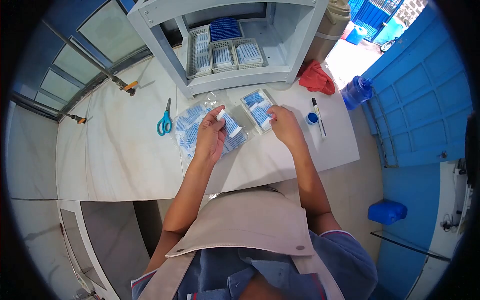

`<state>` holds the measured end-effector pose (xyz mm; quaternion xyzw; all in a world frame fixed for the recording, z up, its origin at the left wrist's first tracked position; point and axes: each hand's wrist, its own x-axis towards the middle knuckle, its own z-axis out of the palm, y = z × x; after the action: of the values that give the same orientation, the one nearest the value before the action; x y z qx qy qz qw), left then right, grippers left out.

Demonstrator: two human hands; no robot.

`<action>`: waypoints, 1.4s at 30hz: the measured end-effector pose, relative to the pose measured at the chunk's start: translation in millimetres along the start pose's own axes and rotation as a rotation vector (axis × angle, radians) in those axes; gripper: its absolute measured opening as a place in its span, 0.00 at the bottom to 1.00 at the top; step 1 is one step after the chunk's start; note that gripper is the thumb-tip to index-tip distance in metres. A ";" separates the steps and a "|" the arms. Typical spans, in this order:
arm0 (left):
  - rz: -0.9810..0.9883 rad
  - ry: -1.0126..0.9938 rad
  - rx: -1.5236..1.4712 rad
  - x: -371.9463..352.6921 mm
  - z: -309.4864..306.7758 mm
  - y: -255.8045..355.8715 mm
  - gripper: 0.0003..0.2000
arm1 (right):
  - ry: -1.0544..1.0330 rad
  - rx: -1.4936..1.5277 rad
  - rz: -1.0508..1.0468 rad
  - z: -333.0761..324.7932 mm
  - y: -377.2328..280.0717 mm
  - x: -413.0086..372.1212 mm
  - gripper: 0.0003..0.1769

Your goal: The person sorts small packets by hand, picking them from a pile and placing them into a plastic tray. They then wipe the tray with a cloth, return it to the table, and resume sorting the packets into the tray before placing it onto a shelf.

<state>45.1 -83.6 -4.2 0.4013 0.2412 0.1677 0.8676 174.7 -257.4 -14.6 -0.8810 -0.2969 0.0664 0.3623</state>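
Observation:
My left hand (211, 134) is closed on a small white-and-blue printed sachet (231, 127), held above a clear plastic bag (187, 142) full of similar sachets. My right hand (285, 126) has its fingertips pinched together at the right side of a small white basket (264, 132). Blue-and-white sachets (258, 107) lie inside that basket. Whether the right fingers grip one of them is hidden. The bag lies flat on the white counter (125, 170), left of the basket.
Teal-handled scissors (164, 123) lie left of the bag. A blue round cap or jar (312, 118) and a marker (319, 118) are at right, near a red cloth (317, 78). Behind stands a grey shelf (240, 82) holding baskets of sachets (223, 56). Gas valves (129, 88) stick out at left.

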 end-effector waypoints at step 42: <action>-0.041 -0.015 0.008 9.4 19.1 -1.0 0.15 | 0.209 -0.216 -0.061 21.7 -22.1 9.6 0.10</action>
<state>63.5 -91.4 3.0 0.4009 0.2433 0.1458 0.8711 164.8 -226.5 -14.5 -0.9075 -0.2898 -0.0694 0.2962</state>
